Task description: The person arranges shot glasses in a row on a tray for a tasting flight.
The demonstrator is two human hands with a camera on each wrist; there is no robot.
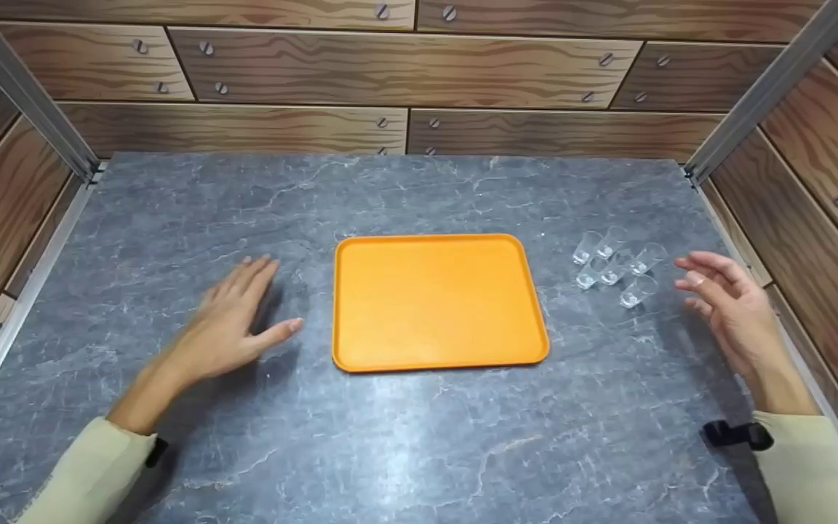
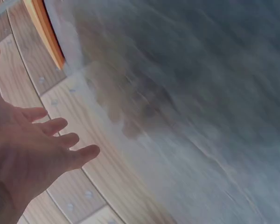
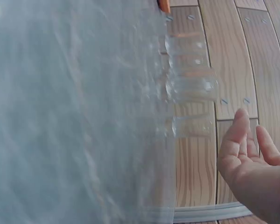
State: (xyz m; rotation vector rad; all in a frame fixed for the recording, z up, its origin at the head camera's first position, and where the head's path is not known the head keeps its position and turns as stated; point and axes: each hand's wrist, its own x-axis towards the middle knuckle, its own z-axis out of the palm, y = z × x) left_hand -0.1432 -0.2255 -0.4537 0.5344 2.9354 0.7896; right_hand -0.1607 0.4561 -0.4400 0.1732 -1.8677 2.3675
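Observation:
An orange rectangular tray (image 1: 437,302) lies flat on the grey marbled table, with nothing on it. To its right stand several small clear cups (image 1: 617,268) in a loose cluster; the right wrist view shows some of these clear cups (image 3: 191,86) upright. My left hand (image 1: 226,327) hovers left of the tray with fingers extended and thumb spread, holding nothing. In the left wrist view the left hand (image 2: 42,144) is apart from the table. Just right of the cups is my right hand (image 1: 735,313), fingers loosely bent, touching no cup. The right wrist view shows the right hand (image 3: 256,168) without anything in it.
The grey marbled table (image 1: 419,444) is bounded by wood-patterned panels (image 1: 404,69) at the back and both sides. Metal rails (image 1: 775,91) run along the corners. Dark straps (image 1: 739,434) sit at the sleeve cuffs.

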